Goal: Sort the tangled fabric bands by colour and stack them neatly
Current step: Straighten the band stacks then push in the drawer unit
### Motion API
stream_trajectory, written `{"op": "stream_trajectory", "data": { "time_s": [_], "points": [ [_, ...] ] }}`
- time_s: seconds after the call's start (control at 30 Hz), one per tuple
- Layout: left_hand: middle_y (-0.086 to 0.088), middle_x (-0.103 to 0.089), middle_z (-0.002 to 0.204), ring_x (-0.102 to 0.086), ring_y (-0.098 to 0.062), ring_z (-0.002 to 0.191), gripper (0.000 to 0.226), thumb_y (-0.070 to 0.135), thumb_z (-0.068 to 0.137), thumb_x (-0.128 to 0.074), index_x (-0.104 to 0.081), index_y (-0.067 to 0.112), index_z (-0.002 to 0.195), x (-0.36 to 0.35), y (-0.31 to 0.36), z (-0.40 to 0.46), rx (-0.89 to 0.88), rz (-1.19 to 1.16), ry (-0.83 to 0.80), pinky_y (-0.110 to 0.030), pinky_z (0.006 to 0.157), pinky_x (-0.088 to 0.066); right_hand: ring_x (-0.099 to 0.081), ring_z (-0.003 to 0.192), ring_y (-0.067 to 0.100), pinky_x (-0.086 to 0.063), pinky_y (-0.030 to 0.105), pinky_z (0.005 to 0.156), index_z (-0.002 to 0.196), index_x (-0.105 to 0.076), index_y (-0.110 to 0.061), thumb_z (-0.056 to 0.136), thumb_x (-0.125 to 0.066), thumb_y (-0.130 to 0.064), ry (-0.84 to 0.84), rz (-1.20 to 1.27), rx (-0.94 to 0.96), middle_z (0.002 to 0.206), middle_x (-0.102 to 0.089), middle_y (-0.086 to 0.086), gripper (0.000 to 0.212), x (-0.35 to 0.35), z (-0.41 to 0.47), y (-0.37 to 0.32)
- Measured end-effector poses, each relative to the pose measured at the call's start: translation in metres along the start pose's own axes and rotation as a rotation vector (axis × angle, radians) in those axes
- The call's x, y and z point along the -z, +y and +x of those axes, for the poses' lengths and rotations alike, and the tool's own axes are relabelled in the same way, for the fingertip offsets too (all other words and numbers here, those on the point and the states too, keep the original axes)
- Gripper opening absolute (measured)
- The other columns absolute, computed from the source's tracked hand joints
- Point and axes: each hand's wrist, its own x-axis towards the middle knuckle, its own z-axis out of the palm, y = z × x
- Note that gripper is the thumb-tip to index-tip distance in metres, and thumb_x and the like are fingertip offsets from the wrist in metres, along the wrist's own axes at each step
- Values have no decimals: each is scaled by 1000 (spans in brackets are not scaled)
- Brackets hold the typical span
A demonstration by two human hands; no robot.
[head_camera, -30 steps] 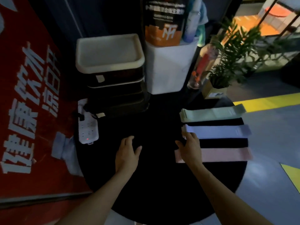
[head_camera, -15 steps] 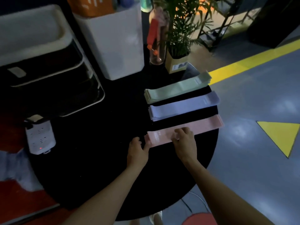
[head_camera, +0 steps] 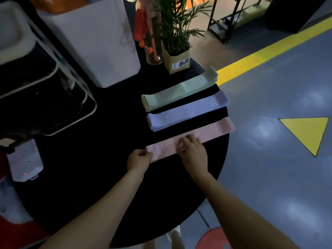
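**Both hands on the pink bands**

Three stacks of bands lie side by side on the right part of the round black table (head_camera: 111,177), apart from each other. The green bands (head_camera: 179,88) are farthest, the lilac bands (head_camera: 188,109) are in the middle, and the pink bands (head_camera: 215,129) are nearest to the person. The left hand (head_camera: 139,159) grips the left end of the pink bands with curled fingers. The right hand (head_camera: 194,151) rests on top of the same stack near its middle, fingers bent down onto the fabric; I cannot tell if it pinches it. A white box (head_camera: 93,38), a plant (head_camera: 177,29) and a power strip (head_camera: 24,160) also stand on the table.
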Motion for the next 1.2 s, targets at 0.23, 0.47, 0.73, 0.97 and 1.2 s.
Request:
{"op": "stream_trajectory", "data": {
  "time_s": [0.23, 0.47, 0.73, 0.97, 1.2],
  "points": [
    [-14, -64, 110, -61, -28, 98, 28, 15, 90, -58, -55, 4, 116, 5, 2, -5, -113, 106, -26, -28, 78, -44, -48, 103, 23, -43, 34, 79, 105, -58, -16, 91, -49, -27, -10, 2, -3, 117, -51, 1, 20, 5, 0, -3],
    [-12, -60, 116, -57, -23, 94, 32, 14, 93, -53, -50, 4, 124, 49, -1, -7, -128, 122, -17, -31, 78, -44, -53, 107, 21, -39, 34, 87, 111, -61, -19, 90, -54, -29, -194, 92, 54, 118, -52, -1, 25, 10, -1, -31],
    [-12, -62, 110, -60, -28, 98, 26, 14, 88, -61, -56, 11, 113, 104, 4, -8, -188, 41, -102, -36, 84, -48, -59, 94, 17, -45, 20, 80, 113, -62, -5, 87, -64, -12, -379, 524, 80, 113, -64, 12, 28, 12, 6, -89],
    [-8, -63, 87, -64, -8, 67, 9, 8, 88, -62, -57, 15, 85, 71, 28, -26, -232, -249, -246, -14, 55, -50, -60, 88, 9, -43, 14, 71, 107, -66, -8, 88, -64, -22, -410, 739, -1, 99, -67, 3, 24, 30, 13, -87],
    [-8, -66, 93, -64, -12, 80, 28, -3, 98, -34, -59, 6, 109, 37, 44, -34, -217, -283, -444, -16, 70, -54, -55, 65, 0, -41, 16, 61, 89, -66, -12, 82, -71, -25, -221, 714, -113, 72, -63, -7, 16, 39, 12, -55]
  ]
}}
